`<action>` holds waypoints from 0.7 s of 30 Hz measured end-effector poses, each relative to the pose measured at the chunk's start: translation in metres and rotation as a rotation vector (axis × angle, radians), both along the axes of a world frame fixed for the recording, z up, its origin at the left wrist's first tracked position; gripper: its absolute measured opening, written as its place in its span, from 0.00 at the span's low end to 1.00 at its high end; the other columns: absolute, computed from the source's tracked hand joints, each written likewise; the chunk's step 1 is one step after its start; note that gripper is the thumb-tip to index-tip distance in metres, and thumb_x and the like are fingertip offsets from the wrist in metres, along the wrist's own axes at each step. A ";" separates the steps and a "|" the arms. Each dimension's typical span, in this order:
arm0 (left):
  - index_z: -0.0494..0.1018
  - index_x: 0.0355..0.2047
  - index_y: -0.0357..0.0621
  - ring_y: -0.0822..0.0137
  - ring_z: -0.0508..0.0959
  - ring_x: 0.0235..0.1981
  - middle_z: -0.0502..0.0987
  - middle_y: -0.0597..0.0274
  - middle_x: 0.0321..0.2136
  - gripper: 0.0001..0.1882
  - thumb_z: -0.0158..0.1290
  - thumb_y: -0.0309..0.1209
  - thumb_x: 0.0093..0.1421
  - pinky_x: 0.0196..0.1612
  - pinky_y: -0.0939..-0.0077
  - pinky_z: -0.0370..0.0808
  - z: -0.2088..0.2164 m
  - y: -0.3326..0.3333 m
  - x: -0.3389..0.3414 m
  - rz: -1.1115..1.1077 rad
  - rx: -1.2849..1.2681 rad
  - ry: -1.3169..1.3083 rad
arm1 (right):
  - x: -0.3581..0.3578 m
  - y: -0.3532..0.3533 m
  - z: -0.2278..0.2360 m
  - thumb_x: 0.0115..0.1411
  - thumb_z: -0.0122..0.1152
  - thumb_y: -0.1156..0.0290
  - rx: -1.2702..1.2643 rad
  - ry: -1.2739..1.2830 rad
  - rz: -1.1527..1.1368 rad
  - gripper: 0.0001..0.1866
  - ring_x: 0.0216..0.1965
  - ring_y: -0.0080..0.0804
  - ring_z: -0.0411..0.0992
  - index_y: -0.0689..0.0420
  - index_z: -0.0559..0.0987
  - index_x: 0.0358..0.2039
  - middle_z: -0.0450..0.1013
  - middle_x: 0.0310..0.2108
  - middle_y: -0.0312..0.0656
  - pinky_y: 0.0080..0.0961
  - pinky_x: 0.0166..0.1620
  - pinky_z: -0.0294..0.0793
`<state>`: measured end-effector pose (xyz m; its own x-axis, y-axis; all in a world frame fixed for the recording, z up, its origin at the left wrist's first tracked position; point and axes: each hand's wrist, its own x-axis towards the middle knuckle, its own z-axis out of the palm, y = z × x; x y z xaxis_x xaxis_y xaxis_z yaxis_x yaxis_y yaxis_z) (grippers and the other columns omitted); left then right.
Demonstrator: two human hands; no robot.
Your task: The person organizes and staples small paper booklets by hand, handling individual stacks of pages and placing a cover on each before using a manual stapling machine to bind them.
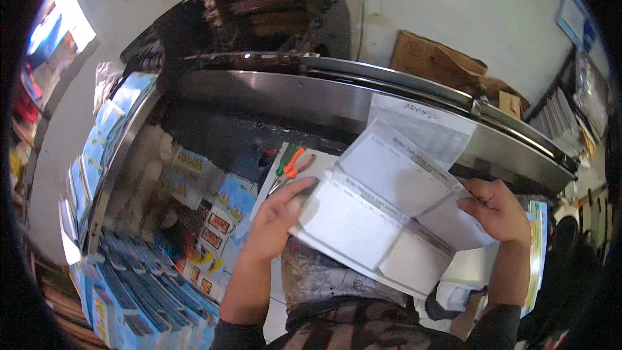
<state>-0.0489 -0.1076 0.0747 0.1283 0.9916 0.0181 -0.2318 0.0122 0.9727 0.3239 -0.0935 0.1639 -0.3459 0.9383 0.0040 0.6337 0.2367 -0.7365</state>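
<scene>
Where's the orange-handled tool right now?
In the head view, the orange-handled tool lies slightly left of centre, just above the person's left hand and to the left of the printed white sheets.

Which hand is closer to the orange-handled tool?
Left. The left hand, holding the white papers, is just below the orange-handled tool; the right hand is farther off, at the papers' right edge.

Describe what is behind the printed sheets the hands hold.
Beyond the sheets, a greyish paper shows against a metal panel; its lower part, and whatever else they cover, is hidden.
</scene>
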 end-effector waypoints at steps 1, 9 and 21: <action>0.69 0.54 0.34 0.71 0.75 0.46 0.76 0.59 0.46 0.20 0.54 0.30 0.64 0.51 0.75 0.71 -0.016 -0.005 -0.001 -0.024 -0.028 -0.035 | 0.003 -0.006 -0.009 0.58 0.61 0.74 0.025 0.034 -0.044 0.13 0.29 0.33 0.74 0.64 0.78 0.43 0.78 0.31 0.51 0.31 0.36 0.73; 0.70 0.53 0.33 0.65 0.76 0.48 0.76 0.56 0.47 0.21 0.58 0.22 0.59 0.51 0.71 0.73 -0.054 -0.059 0.085 0.176 -0.229 0.027 | -0.025 -0.060 -0.079 0.54 0.66 0.81 0.078 0.117 -0.407 0.14 0.34 0.24 0.75 0.64 0.72 0.39 0.77 0.30 0.44 0.23 0.38 0.75; 0.76 0.44 0.33 0.74 0.76 0.38 0.79 0.62 0.38 0.16 0.55 0.35 0.66 0.42 0.77 0.73 -0.070 -0.058 0.101 0.096 -0.165 0.144 | 0.001 -0.096 -0.146 0.59 0.64 0.71 -0.042 0.325 -0.569 0.23 0.34 0.43 0.79 0.61 0.66 0.53 0.78 0.37 0.53 0.34 0.39 0.77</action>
<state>0.0524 -0.1654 0.0047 0.0225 0.9874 -0.1568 -0.0990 0.1582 0.9824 0.3253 -0.1891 0.0183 0.2174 0.9759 -0.0159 0.3954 -0.1030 -0.9127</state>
